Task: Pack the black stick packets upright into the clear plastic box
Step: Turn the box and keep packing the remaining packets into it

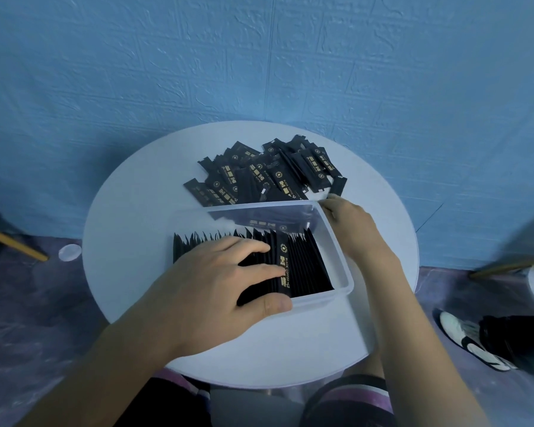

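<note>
Packed row of black stick packets stands on edge inside the clear plastic box, filling it from the left end to well past the middle, with a gap open at the right wall; the loose pile lies flat and overlapping on the round table, just behind the box. Left hand lies flat on the row, fingers extended across the packet tops, thumb at the near rim, bracing the stack. Right hand reaches past the far right corner towards the pile; whether its fingertips pinch a packet cannot be told. Judged: packets are light, thin, flexible and slick-faced, prone to lean or fan; best taken by the long edges near mid-length and slid down into the gap.
</note>
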